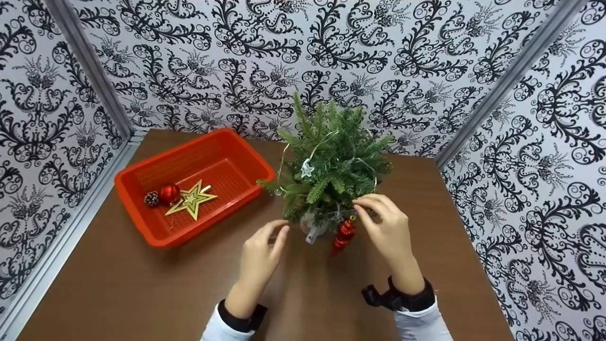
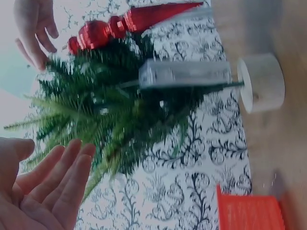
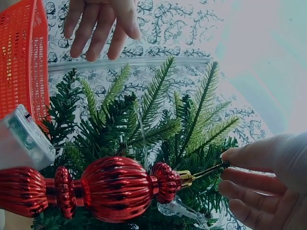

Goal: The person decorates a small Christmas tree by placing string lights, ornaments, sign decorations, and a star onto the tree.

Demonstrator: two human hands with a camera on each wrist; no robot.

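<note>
A small artificial Christmas tree (image 1: 331,175) stands on the table, wound with a clear light string that carries a star-shaped light (image 1: 307,168). At its front right, my right hand (image 1: 389,229) pinches the thin hanging loop of a red finial-shaped ornament (image 1: 345,232). The ornament's gold cap (image 3: 185,178) and ribbed body show in the right wrist view, with its tip pointing down. On the tree's left side is my left hand (image 1: 261,251), holding nothing, its fingers (image 2: 53,182) loosely extended near the branches. A clear battery box (image 2: 187,74) hangs below the branches.
An orange-red plastic basket (image 1: 241,196) stands left of the tree. In it lie a gold star (image 1: 191,200), a red ball ornament (image 1: 169,193) and a pinecone (image 1: 151,199). Patterned walls (image 1: 265,61) enclose the table's back and sides. The tree has a pale round base (image 2: 264,82).
</note>
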